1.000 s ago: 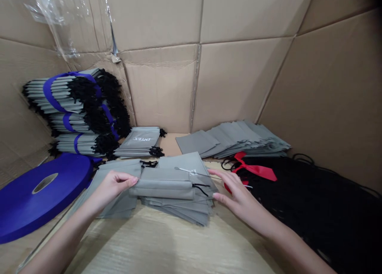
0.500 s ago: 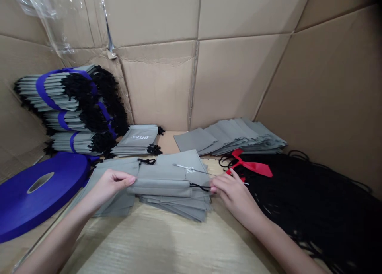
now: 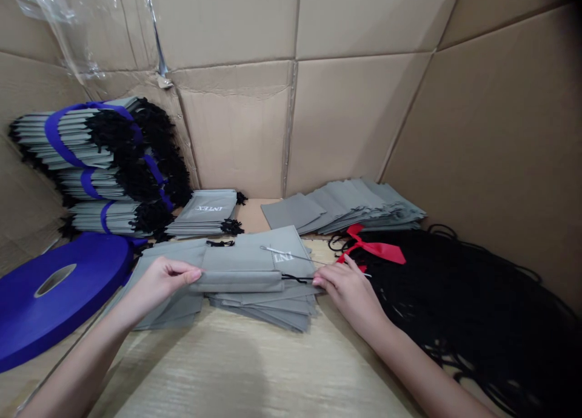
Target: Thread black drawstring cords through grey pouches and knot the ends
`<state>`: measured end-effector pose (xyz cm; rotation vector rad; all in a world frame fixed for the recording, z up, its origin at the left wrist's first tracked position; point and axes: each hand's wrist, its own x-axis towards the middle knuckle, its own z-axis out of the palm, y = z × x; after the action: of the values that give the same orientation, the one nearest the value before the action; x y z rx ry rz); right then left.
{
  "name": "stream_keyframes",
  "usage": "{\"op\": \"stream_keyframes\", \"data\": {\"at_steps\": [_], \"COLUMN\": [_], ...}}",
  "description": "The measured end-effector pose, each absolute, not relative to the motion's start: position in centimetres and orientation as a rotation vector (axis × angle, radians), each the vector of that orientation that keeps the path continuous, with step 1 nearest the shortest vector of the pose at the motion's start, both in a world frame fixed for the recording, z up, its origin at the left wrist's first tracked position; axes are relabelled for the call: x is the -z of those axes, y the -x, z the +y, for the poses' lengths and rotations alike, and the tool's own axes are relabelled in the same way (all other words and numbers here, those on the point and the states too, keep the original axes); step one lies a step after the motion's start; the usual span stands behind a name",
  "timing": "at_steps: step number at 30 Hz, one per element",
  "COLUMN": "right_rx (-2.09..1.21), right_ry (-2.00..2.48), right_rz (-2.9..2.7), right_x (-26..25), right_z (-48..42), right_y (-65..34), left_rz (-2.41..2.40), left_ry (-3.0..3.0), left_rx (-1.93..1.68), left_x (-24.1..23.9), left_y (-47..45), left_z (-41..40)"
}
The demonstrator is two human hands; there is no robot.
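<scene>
A grey non-woven drawstring pouch (image 3: 236, 277) with its top edge folded over lies on a stack of like pouches (image 3: 268, 306), between both hands. The left hand's grip (image 3: 159, 286) is pinched together on the fold's left end. The right hand's grip (image 3: 350, 293) stands apart, thumb raised, fingertips touching a thin black cord (image 3: 297, 278) beyond the fold's other end. Beyond that grip lie a red ribbon (image 3: 375, 252) and a heap of black cords (image 3: 454, 309); left of the other, a blue ribbon roll (image 3: 59, 296). Everything rests on a pale wood-grain tabletop (image 3: 218, 369) walled by brown cardboard (image 3: 236, 133).
</scene>
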<state>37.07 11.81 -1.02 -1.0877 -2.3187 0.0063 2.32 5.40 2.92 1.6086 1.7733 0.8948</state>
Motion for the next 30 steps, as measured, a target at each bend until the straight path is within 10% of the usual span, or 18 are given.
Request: {"op": "stream_keyframes", "data": {"at_steps": [30], "right_rx": [0.124], "right_ry": [0.715], "right_rz": [-2.277], "right_x": [0.6], "right_z": [9.9], "right_y": [-36.4], "left_rz": [1.845], "left_ry": [-1.970], "left_rx": [-0.659], "left_x": [-2.3], "left_y": [-1.1], "left_z": [5.8]}}
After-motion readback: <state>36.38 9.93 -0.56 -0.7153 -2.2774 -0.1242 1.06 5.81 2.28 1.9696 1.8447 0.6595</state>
